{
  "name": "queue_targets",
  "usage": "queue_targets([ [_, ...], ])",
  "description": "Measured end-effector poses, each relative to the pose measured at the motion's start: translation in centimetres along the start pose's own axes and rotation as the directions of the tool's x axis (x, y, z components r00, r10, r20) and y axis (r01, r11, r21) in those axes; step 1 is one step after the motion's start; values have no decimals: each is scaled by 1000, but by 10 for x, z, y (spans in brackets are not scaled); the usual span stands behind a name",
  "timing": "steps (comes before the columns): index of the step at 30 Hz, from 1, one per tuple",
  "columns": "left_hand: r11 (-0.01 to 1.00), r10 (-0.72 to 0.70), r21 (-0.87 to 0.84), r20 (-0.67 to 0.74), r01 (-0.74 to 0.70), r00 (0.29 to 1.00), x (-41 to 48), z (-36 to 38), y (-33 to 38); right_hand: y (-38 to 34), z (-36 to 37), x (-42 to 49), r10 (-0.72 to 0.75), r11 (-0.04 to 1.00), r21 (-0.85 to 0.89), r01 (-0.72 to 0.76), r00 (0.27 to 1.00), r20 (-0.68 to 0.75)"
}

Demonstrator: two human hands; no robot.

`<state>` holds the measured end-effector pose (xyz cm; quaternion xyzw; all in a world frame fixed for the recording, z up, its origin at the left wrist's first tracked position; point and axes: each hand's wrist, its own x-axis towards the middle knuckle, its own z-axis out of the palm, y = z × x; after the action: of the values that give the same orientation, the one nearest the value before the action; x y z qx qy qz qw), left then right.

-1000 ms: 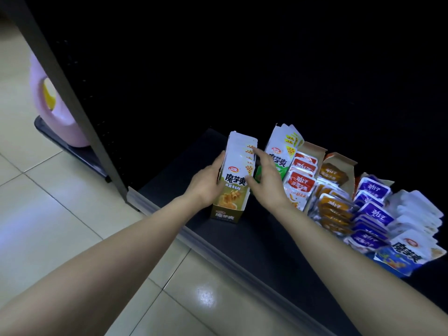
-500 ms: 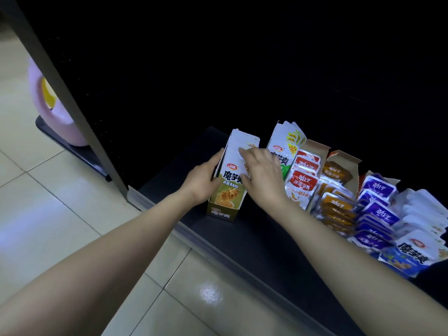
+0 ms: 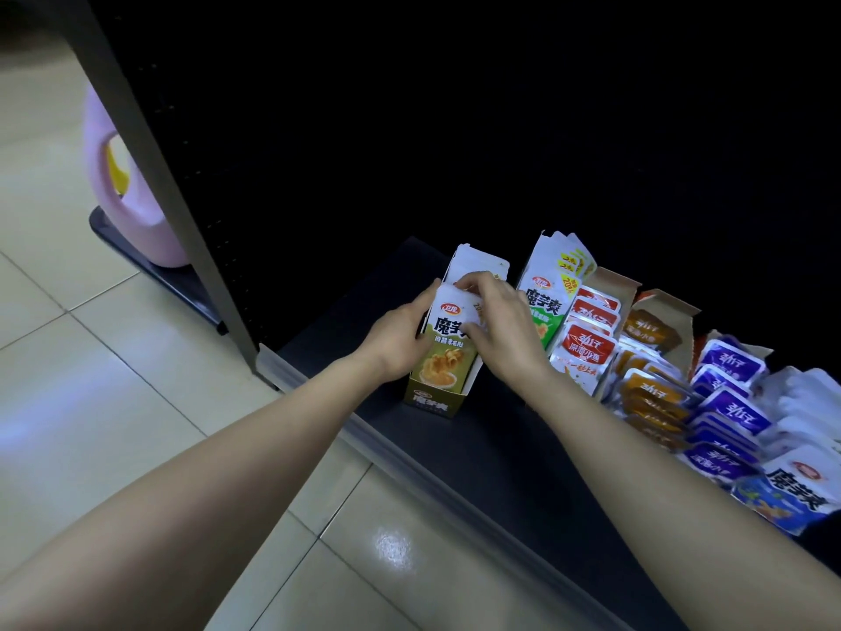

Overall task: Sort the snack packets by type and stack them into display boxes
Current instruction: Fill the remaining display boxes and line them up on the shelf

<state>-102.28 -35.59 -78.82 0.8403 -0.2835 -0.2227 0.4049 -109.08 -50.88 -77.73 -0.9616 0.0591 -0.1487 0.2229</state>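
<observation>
An olive-gold display box stands on the dark bottom shelf, filled with white-and-gold snack packets. My left hand grips the box and packets from the left side. My right hand lies over the packets from the right, fingers curled on the tops of the front ones. To the right stand green-white packets, red-label packets, orange-brown packets, purple packets and a blue box.
A grey shelf upright rises at the left. Behind it a pink jug sits on a dark base. Pale floor tiles lie below the shelf's front edge. The shelf's back is black.
My right hand has moved from the packets' right side onto their tops and front, pressing them toward my left hand. The view has shifted slightly.
</observation>
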Motion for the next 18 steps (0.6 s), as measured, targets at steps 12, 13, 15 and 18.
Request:
queue_targets([
  [12, 994, 14, 112, -13, -13, 1000, 2, 4, -3, -1, 6, 7, 30, 983, -182, -23, 999, 36],
  [13, 991, 19, 131, -18, -17, 1000, 1, 4, -2, 0, 6, 8, 24, 986, -168, -22, 1000, 5],
  [15, 985, 53, 168, -38, -46, 998, -3, 5, 1, 2, 5, 6, -22, 987, -158, 11, 997, -67],
  [18, 964, 102, 253, -73, -80, 992, -5, 4, 5, 8, 5, 0, -39, 990, -133, 33, 999, -38],
])
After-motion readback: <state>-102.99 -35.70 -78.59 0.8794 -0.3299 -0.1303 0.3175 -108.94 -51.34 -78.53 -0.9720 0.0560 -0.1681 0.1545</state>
